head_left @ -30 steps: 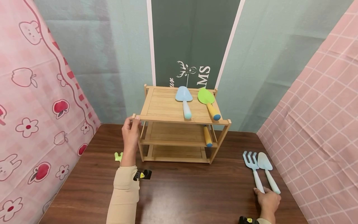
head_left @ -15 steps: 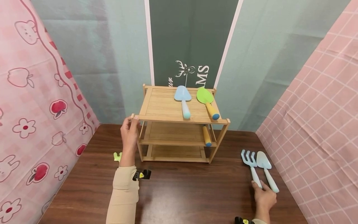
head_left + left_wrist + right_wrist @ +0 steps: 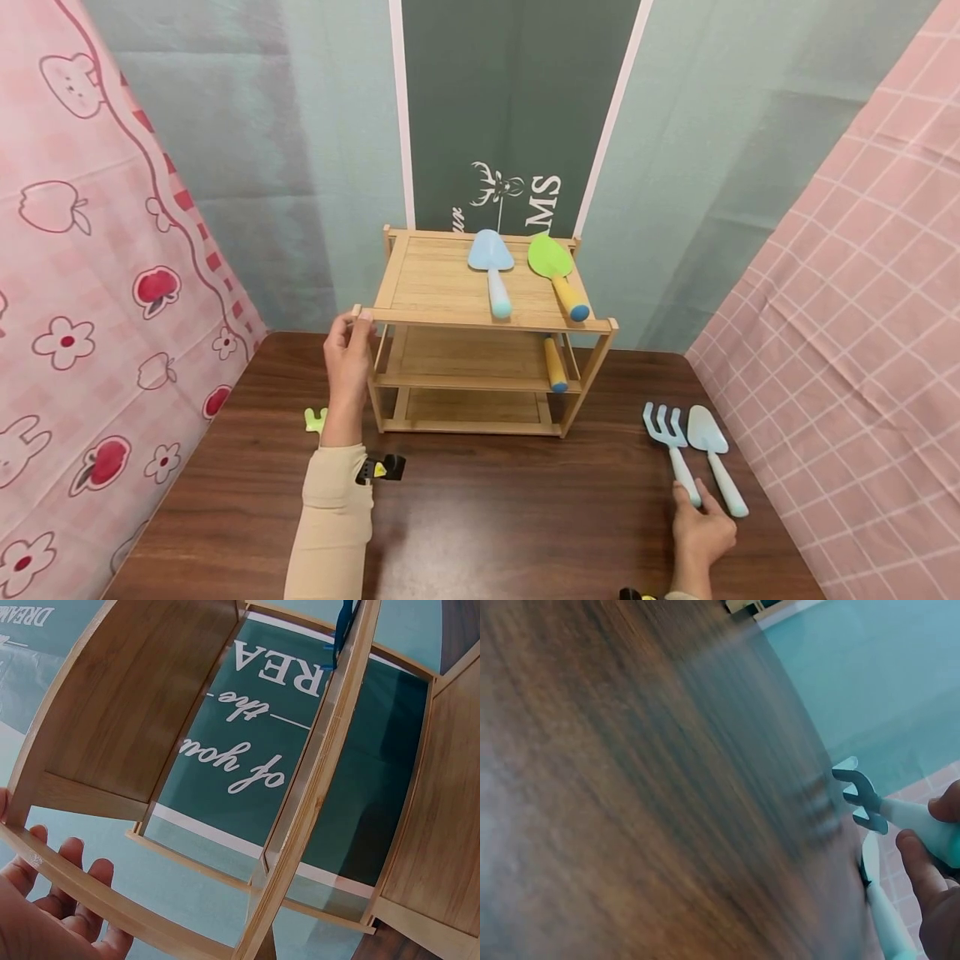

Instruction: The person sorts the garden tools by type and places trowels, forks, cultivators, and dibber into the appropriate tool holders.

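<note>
My left hand (image 3: 348, 358) grips the front left post of a three-tier wooden shelf rack (image 3: 431, 287); in the left wrist view its fingers (image 3: 73, 855) curl about the wooden bar. At the right of the table, my right hand (image 3: 702, 533) pinches the pale handle of a light blue hand fork (image 3: 667, 433). The right wrist view shows the fork's tines (image 3: 864, 796) raised a little off the table. Right beside it lies a matching light blue trowel (image 3: 707, 431), apart from the fork. Part of the right hand is cut off in that wrist view.
On the rack's top tier lie a blue trowel (image 3: 491, 254) and a green trowel (image 3: 550, 256) with a yellow handle. Another yellow handle (image 3: 556, 367) sticks out from the middle tier. A green pronged piece (image 3: 313, 420) lies left of the rack, partly behind my left forearm. Fabric walls surround the table.
My right hand has moved slightly left with the hand fork, and the gap to the trowel beside it has grown. My left hand keeps its hold on the rack.
</note>
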`<state>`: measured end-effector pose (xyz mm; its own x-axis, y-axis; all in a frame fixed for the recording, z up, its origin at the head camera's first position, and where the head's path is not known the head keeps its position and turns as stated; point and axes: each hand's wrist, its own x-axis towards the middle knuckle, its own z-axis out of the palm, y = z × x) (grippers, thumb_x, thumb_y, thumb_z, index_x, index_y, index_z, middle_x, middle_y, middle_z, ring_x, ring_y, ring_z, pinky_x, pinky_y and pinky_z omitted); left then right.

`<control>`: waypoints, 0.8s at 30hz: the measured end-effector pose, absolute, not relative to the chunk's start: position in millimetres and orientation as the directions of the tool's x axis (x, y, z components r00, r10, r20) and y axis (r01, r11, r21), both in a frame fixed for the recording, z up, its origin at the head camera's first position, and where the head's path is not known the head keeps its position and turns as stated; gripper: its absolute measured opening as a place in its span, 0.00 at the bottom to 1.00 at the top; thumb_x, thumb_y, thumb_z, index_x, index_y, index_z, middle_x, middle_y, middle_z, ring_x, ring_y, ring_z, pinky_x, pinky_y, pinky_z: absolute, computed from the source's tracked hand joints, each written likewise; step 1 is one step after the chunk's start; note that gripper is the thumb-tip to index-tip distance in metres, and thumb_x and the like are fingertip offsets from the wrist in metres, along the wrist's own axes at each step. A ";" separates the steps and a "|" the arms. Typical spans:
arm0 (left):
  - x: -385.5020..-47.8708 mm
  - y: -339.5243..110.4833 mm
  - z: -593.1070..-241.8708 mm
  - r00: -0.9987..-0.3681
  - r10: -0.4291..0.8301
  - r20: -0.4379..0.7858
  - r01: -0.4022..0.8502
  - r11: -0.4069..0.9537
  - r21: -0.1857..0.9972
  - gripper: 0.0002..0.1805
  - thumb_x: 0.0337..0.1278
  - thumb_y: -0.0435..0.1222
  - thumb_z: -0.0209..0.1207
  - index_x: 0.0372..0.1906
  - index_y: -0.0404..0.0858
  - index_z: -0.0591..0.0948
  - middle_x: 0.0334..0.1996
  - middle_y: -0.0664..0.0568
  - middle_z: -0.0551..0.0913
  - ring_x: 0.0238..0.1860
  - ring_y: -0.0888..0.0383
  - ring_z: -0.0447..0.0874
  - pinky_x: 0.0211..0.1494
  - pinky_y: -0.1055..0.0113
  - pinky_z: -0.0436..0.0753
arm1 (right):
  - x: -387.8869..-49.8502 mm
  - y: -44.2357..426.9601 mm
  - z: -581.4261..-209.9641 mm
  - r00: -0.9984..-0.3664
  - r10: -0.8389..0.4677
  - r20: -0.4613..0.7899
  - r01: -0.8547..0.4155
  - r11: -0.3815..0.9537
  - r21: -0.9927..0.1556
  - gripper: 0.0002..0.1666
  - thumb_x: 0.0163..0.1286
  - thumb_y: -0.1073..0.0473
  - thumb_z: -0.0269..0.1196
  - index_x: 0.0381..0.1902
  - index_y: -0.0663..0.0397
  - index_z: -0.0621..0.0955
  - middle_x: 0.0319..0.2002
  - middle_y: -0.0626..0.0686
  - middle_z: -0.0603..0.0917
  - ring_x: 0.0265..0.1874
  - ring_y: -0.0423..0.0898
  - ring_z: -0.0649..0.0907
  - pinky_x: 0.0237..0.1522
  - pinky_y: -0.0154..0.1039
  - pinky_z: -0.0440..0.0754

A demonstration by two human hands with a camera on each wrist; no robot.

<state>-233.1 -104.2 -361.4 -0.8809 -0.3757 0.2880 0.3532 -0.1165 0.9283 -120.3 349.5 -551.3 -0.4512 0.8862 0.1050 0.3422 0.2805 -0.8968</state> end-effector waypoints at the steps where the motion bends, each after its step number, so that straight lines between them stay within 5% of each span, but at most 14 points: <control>1: -233.1 -104.1 -361.5 -0.882 -0.375 0.286 0.352 -0.119 0.928 0.10 0.66 0.36 0.51 0.38 0.30 0.74 0.26 0.56 0.73 0.34 0.59 0.72 0.45 0.64 0.69 | -119.5 348.1 -549.9 -0.447 0.887 0.116 0.334 0.286 -0.898 0.23 0.54 0.55 0.69 0.48 0.57 0.82 0.49 0.66 0.78 0.56 0.65 0.69 0.59 0.47 0.61; 7: -233.0 -103.8 -361.7 -0.882 -0.377 0.283 0.354 -0.133 0.926 0.11 0.66 0.36 0.52 0.40 0.29 0.74 0.29 0.46 0.73 0.34 0.57 0.73 0.46 0.64 0.69 | -117.5 339.8 -542.6 -0.417 0.900 0.131 0.280 0.265 -0.923 0.23 0.52 0.54 0.70 0.46 0.57 0.83 0.45 0.67 0.79 0.53 0.61 0.73 0.58 0.39 0.63; 9: -233.2 -103.5 -361.9 -0.881 -0.378 0.285 0.356 -0.132 0.925 0.10 0.66 0.35 0.51 0.39 0.29 0.74 0.30 0.42 0.73 0.34 0.57 0.72 0.46 0.64 0.69 | -119.8 341.9 -549.7 -0.388 0.912 0.131 0.255 0.243 -0.936 0.21 0.50 0.53 0.72 0.43 0.53 0.85 0.42 0.64 0.82 0.49 0.53 0.77 0.56 0.32 0.64; 12: -234.0 -103.3 -362.2 -0.880 -0.380 0.285 0.357 -0.133 0.925 0.09 0.66 0.35 0.51 0.38 0.31 0.74 0.31 0.39 0.73 0.34 0.57 0.72 0.46 0.64 0.69 | -125.0 351.8 -569.5 -0.360 0.919 0.160 0.234 0.255 -0.938 0.19 0.47 0.51 0.74 0.40 0.44 0.87 0.26 0.50 0.85 0.32 0.38 0.80 0.44 0.24 0.67; 15: -236.4 -104.2 -364.7 -0.879 -0.385 0.280 0.355 -0.138 0.925 0.08 0.66 0.35 0.52 0.38 0.33 0.75 0.31 0.39 0.73 0.34 0.57 0.72 0.47 0.64 0.69 | -128.6 364.6 -591.7 -0.360 0.909 0.210 0.201 0.295 -0.934 0.19 0.45 0.49 0.75 0.39 0.38 0.87 0.14 0.36 0.79 0.15 0.27 0.73 0.29 0.21 0.66; 19: -245.0 -107.6 -375.7 -0.880 -0.386 0.279 0.358 -0.150 0.922 0.07 0.66 0.36 0.53 0.38 0.35 0.75 0.30 0.44 0.73 0.35 0.55 0.73 0.49 0.61 0.69 | -129.2 374.4 -608.0 -0.375 0.881 0.287 0.154 0.364 -0.919 0.19 0.45 0.49 0.75 0.39 0.37 0.87 0.11 0.37 0.77 0.08 0.29 0.69 0.17 0.22 0.64; 24: -252.1 -109.4 -384.9 -0.875 -0.388 0.290 0.369 -0.147 0.918 0.12 0.65 0.40 0.53 0.37 0.32 0.74 0.31 0.43 0.73 0.36 0.54 0.73 0.51 0.57 0.68 | -125.5 370.8 -604.6 -0.361 0.868 0.342 0.101 0.401 -0.910 0.18 0.44 0.50 0.75 0.37 0.36 0.88 0.11 0.38 0.77 0.08 0.30 0.69 0.15 0.21 0.64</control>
